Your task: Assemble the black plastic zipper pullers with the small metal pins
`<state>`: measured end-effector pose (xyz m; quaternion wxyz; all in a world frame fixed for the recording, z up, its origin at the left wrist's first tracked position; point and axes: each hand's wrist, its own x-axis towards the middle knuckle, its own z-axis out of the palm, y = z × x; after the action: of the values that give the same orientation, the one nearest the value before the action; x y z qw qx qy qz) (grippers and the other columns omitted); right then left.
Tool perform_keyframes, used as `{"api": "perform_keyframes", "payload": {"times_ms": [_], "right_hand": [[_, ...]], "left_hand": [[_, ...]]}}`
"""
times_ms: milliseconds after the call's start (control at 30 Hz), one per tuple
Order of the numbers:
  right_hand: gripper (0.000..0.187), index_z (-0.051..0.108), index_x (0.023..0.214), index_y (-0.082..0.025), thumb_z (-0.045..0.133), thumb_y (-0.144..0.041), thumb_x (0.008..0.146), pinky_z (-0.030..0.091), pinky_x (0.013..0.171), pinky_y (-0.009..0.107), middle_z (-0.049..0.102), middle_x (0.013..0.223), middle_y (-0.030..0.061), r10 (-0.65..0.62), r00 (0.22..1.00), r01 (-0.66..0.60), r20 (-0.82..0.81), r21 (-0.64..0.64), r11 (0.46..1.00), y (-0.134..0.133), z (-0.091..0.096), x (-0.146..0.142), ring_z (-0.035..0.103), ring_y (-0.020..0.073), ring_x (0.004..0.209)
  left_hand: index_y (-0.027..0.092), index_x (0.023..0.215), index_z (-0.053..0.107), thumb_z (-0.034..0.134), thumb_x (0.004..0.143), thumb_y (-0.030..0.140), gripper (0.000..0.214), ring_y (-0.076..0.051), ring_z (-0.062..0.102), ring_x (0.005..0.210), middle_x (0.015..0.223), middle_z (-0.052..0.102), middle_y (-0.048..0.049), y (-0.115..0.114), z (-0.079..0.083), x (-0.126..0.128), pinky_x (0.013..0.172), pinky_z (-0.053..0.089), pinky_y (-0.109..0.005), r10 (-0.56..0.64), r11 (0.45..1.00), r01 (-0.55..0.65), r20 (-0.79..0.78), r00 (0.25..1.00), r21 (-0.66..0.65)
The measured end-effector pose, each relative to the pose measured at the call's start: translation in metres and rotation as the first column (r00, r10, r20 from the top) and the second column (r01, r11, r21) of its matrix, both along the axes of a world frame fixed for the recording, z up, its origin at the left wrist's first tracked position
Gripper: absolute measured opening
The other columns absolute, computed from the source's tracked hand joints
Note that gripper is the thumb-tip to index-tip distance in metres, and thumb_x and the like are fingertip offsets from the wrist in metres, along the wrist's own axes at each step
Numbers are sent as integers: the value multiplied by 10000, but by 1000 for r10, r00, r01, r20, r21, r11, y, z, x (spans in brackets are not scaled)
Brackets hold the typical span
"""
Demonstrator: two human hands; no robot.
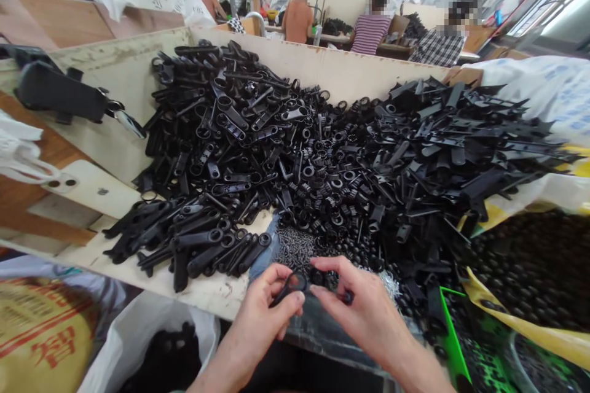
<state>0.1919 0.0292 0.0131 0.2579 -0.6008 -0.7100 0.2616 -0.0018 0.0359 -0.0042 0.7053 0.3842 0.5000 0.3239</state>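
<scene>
My left hand (265, 313) had its grip pinched tight on a black plastic arm (289, 287), long axis slanting down-left across my fingers, loop end pointing up toward the right. My right hand (364, 313) was clamped on a small black ring (321, 276) just right of that loop, almost touching it. Both sat over the near edge of the table (212, 295), in front of the heap of parts (322, 153).

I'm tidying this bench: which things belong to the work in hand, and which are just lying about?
In hand: left hand holding ringed lever; right hand holding small collar; lever pile; collar pile; screws.
Lying about: black case, printed sack, white bag.
</scene>
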Motion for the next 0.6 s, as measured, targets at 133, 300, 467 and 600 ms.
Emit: {"api": "perform_keyframes", "payload": {"times_ms": [133,300,467,600], "right_hand": [[175,715,1089,-231,653,-301,941,541,621,276,779,959,51,140,990,-140,7,23,990,-6,0,-1,687,169,651],[259,722,1170,-234,546,-372,1039,582,636,250,730,1018,80,188,982,-185,1,169,968,-16,-7,-7,734,177,781],[323,681,1278,-219,535,-392,1048,596,589,239,704,997,90,110,994,-99,-18,313,945,-27,-22,-10,724,169,734],[232,670,1193,-212,645,-335,997,622,633,235,716,995,79,106,984,-53,-141,333,941,-30,-27,-6,728,177,782]], "left_hand": [[234,1155,698,641,889,245,272,-254,675,1086,1175,749,-78,-8,-5,2,976,500,-368,-4,968,77,-291,957,240],[269,1310,677,642,891,272,420,-282,621,1220,1217,749,-61,-22,-7,4,1038,477,-385,-73,982,108,-218,973,152],[236,1363,649,668,871,288,495,-259,683,1000,1052,769,-76,-35,-14,4,836,558,-350,-20,1000,21,-91,996,11],[240,1351,667,704,840,300,516,-316,644,1158,1216,741,-113,-40,-15,2,958,530,-423,-15,1000,13,-117,993,-23]]}}
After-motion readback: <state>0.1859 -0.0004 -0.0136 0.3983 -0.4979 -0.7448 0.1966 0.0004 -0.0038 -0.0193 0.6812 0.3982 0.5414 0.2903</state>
